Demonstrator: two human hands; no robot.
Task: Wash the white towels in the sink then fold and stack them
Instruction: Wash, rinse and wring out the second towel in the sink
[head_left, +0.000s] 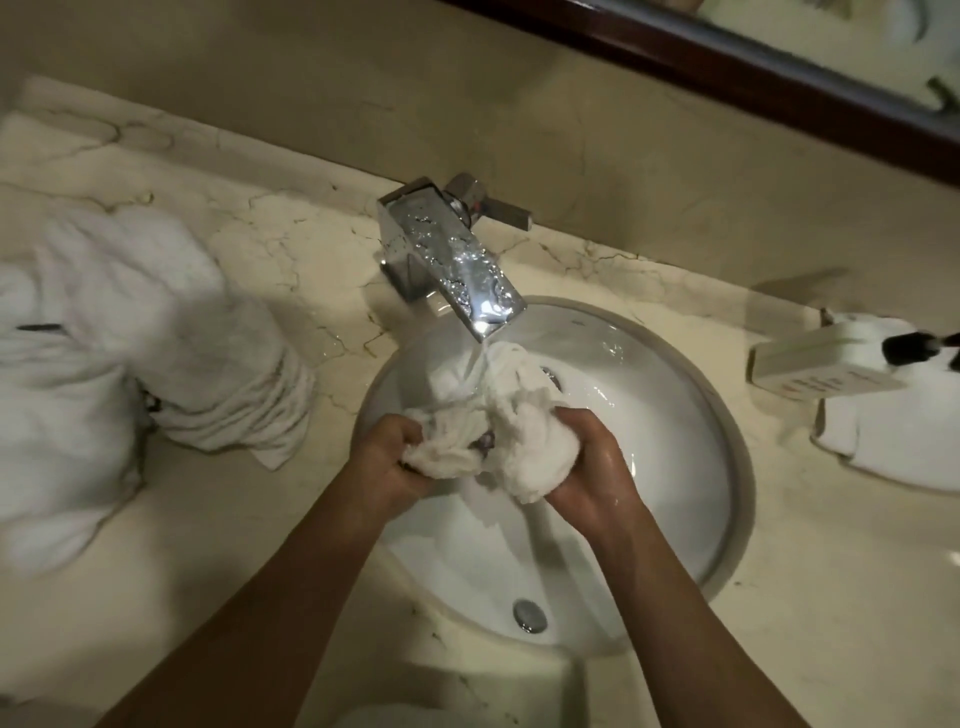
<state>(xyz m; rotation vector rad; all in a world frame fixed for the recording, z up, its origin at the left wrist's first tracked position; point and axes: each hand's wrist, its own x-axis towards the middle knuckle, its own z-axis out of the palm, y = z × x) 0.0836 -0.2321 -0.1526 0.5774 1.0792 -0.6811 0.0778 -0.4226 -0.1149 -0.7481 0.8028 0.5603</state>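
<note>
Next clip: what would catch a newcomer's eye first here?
Both hands, left hand and right hand, grip a bunched white towel over the round sink, under water running from the chrome tap. A heap of white towels lies on the counter at left.

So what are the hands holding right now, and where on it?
Both grip one wet white towel under the faucet: left hand its left bunch, right hand its right bunch.

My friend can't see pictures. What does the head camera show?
Both hands, left hand and right hand, grip a white towel under the running faucet in the sink. More towels lie piled on the left.
</note>
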